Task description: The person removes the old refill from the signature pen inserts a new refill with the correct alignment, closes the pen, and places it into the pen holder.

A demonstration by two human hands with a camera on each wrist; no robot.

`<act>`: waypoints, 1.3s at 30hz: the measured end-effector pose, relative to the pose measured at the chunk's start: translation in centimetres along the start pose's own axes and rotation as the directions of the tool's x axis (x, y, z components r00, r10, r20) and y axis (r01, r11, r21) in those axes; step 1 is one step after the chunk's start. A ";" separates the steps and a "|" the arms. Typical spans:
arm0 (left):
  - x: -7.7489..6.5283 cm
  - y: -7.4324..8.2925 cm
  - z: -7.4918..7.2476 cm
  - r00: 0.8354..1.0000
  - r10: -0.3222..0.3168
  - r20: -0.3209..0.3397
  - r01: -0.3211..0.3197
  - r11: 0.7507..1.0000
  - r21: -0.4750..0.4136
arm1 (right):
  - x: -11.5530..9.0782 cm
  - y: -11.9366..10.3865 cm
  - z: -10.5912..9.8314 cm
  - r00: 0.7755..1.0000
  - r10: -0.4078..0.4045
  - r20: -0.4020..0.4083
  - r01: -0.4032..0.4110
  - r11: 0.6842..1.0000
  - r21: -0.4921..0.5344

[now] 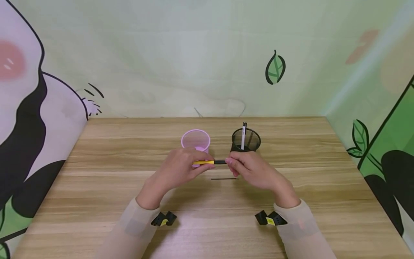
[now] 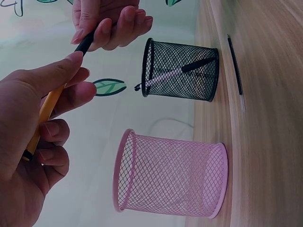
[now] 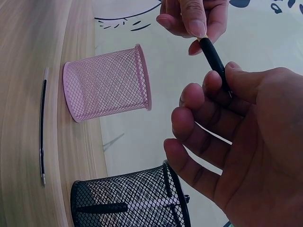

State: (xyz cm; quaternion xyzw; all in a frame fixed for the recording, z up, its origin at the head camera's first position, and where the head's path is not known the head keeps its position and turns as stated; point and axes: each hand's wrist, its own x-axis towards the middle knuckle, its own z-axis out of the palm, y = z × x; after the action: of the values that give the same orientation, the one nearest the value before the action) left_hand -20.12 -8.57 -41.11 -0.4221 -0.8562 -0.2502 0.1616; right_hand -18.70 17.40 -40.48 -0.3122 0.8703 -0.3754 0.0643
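Note:
My left hand pinches the yellow barrel of a pen between thumb and fingers. The thumb and index finger of my right hand grip its black front section, where a thin tip shows in the right wrist view. The pen is level between both hands, above the table. A slim dark pen refill with a clear end lies on the wood below them. Just beyond the hands stand a pink mesh pen holder at left and a black mesh pen holder at right.
A white pen with a black grip leans inside the black holder. Beneath everything is a wood-grain table, its back edge against a printed cloth backdrop. Each sleeve carries a small black wrist device.

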 end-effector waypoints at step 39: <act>-1.0 -0.1 -1.0 0.992 -0.128 0.004 0.128 0.989 -0.078 | -0.8 0.4 -1.3 0.997 0.071 -0.042 -0.070 0.997 0.042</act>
State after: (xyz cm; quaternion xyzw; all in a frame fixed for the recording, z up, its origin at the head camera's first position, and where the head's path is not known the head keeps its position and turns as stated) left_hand -19.60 -9.81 -40.84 -0.3723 -0.8711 -0.2933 0.1289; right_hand -18.69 18.90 -39.98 -0.2716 0.8741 -0.3974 0.0648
